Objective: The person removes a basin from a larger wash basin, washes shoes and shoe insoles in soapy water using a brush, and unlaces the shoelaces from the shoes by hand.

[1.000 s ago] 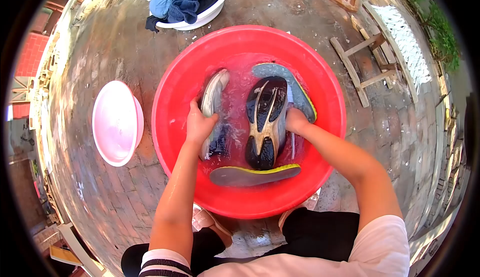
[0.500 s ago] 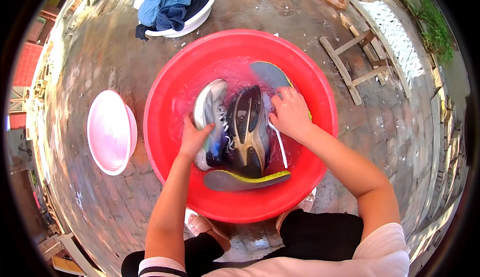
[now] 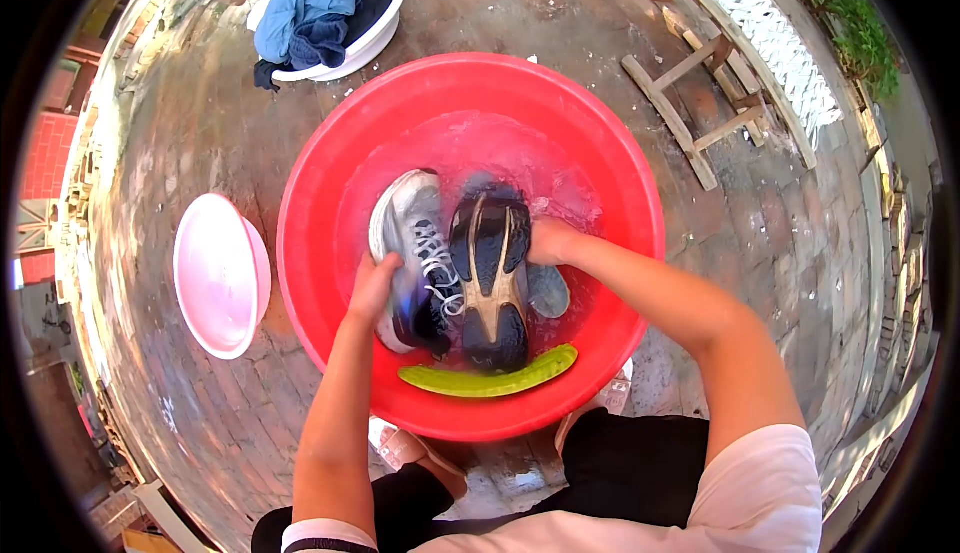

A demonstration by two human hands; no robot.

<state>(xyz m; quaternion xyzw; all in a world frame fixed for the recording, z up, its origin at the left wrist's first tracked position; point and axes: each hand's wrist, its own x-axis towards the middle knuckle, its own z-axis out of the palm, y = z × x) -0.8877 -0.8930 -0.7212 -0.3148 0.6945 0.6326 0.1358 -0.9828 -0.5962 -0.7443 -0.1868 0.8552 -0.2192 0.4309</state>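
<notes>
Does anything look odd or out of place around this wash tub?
Yes: a loose yellow-green insole lies outside the shoes in the red tub, where you'd normally expect it inside one. Also, a dark cloth hangs over the rim of the white basin, looking untidy.

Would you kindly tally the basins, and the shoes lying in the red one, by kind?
Basins: 3 (red, pink, white)
Shoes in the red basin: 2 (one with laces showing, one sole up)
Total: 5
</notes>
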